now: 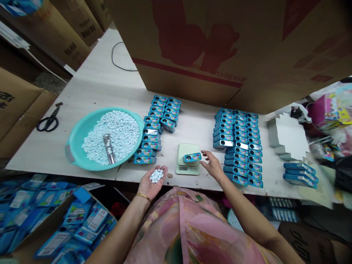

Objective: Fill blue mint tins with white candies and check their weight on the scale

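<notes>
My left hand (148,187) is palm up and cupped around a small heap of pale blue-white candies (156,176), just off the table's front edge. To its right stands a pale green kitchen scale (184,148) with a small display. A blue candy tin (192,157) with a dark round opening on top rests on the scale. My right hand (213,165) is beside the tin's right end, fingers apart; whether a fingertip touches it I cannot tell. At the left, a turquoise basin (78,137) holds many more such candies, with a metal scoop (109,150) lying in them.
Blue tins (152,124) stand in two rows beside the basin; more tin rows (239,146) stand right of the scale. A large cardboard box (192,80) blocks the back. Scissors (49,121) lie far left. White cardboard pieces (288,134) lie right; a carton of blue packs (79,212) is below.
</notes>
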Demonstrator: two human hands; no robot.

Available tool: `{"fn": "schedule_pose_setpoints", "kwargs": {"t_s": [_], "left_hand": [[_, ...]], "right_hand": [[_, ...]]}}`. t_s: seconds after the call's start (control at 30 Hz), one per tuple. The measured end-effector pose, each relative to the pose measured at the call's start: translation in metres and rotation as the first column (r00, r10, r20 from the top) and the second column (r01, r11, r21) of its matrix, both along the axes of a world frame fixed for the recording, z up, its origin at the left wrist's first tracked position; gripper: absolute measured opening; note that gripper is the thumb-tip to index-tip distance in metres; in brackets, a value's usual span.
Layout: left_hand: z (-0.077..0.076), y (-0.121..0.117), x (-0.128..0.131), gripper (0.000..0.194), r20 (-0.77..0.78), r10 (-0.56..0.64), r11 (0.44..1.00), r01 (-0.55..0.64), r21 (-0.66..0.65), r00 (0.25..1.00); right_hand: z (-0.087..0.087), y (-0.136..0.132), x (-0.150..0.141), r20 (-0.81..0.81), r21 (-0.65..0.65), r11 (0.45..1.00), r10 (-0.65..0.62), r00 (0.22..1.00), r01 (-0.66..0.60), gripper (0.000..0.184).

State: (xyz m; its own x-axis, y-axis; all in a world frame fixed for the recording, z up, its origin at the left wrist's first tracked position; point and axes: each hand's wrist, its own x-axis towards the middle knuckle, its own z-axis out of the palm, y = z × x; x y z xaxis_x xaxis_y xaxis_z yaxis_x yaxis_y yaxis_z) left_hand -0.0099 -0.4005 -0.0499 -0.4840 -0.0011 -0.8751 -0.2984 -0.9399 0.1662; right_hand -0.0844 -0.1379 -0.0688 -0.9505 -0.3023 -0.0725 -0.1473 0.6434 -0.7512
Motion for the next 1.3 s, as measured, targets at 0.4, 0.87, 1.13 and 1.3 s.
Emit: {"fn": "schedule_pose_setpoints", "kwargs": {"t_s": [0.4,0.87,1.13,1.3], "left_hand": [[-0.011,0.000,0.000,0.014,0.015,0.002,1.000,-0.002,-0.010,1.000],[-0.019,0.034,-0.041,0.014,-0.091,-0.104,0.990,0.112,0.082,0.990],[-0.022,0.033,-0.045,0.014,-0.098,-0.112,0.987,0.122,0.102,0.989],[-0.025,0.016,-0.035,0.012,-0.045,-0.093,0.994,0.095,0.051,0.995]], "right_hand": [[-0.033,-0.015,-0.013,0.187,-0.168,0.985,0.069,0.980,-0.037,0.046],[0.062,-0.060,0.006,-0.177,0.453,0.833,0.433,0.884,-0.317,0.037],[0.048,-0.047,0.000,-0.135,0.259,0.930,0.303,0.943,-0.261,0.038],[0.004,-0.041,-0.009,0.103,-0.217,0.975,0.072,0.992,-0.049,0.034]]}}
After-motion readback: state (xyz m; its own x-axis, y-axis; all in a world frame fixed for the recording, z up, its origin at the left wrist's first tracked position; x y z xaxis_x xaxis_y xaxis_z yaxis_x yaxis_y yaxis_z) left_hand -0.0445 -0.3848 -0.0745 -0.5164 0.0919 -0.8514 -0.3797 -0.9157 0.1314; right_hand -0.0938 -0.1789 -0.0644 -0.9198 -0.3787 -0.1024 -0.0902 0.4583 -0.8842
